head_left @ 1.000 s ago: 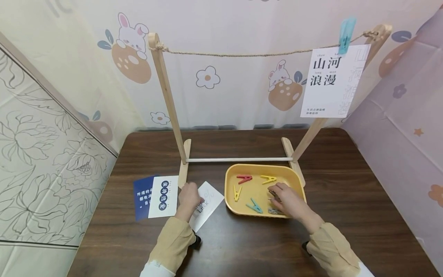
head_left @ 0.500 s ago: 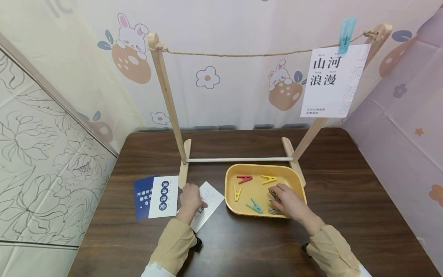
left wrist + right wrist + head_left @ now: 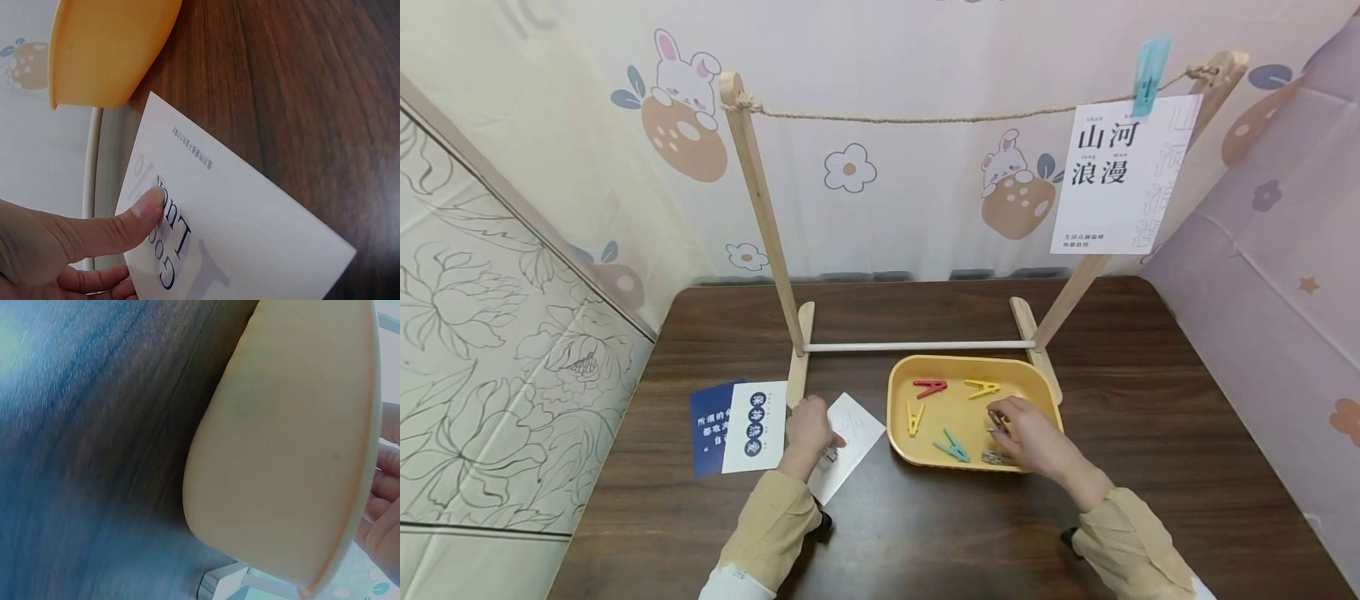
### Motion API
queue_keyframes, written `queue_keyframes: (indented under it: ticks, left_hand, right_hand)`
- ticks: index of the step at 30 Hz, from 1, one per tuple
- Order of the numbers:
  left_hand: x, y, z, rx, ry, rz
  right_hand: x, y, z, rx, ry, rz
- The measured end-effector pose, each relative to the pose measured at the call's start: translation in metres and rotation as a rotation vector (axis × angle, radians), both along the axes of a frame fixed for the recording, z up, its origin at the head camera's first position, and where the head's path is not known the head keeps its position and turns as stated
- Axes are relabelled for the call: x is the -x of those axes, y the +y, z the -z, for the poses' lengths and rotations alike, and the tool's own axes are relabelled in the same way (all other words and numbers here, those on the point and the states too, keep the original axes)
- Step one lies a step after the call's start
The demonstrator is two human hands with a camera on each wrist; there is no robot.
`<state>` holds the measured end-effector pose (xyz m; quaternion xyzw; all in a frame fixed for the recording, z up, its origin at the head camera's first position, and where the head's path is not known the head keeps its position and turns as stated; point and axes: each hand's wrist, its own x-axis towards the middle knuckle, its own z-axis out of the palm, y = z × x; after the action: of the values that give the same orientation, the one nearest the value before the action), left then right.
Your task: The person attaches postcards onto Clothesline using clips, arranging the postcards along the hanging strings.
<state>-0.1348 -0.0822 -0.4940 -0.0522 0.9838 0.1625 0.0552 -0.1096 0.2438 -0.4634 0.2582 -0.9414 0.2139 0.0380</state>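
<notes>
My left hand (image 3: 809,433) pinches a white card printed "Good Luck" (image 3: 237,212), thumb on the printed face and fingers behind it. The card is tilted near the table beside the basket. Inside the yellow basket (image 3: 917,458), my right hand (image 3: 1033,442) has thumb and fingertips around a dark, metallic-looking clothespin (image 3: 997,421). A second greyish clothespin (image 3: 996,458) lies just below that hand. Also in the basket are a red clothespin (image 3: 930,388), a teal clothespin (image 3: 952,447) and two yellow ones. The basket wall hides most of this hand's work in the right wrist view.
A wooden stand (image 3: 763,208) holds a rope (image 3: 910,119) across the back. At its right end a blue clothespin (image 3: 1150,75) clips a white card (image 3: 1120,192). Left of my left hand, a white card (image 3: 755,427) overlaps a blue card (image 3: 707,429) on the table.
My left hand shifted slightly right, then back, with the Good Luck card. My right hand has moved a little to the right inside the basket, with the dark clothespin at its fingertips.
</notes>
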Motion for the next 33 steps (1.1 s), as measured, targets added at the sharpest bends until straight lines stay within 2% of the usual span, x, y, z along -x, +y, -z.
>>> queue_keyframes:
  ticks: [9,19,26,33]
  left_hand:
    - [0.002,-0.008,-0.004,-0.037,-0.005,-0.012]
    - [0.002,-0.013,-0.020,-0.087,-0.040,-0.028]
    - [-0.004,-0.019,-0.031,-0.090,-0.014,0.028]
    - [-0.012,-0.022,-0.045,-0.162,0.008,0.065]
  right_hand:
    - [-0.002,0.004,-0.007,0.020,0.030,-0.035]
    - [0.000,0.003,-0.028,0.001,0.025,-0.035]
    - [0.000,-0.001,-0.039,0.018,0.041,-0.059]
    - [0.000,-0.005,-0.054,0.057,0.077,-0.051]
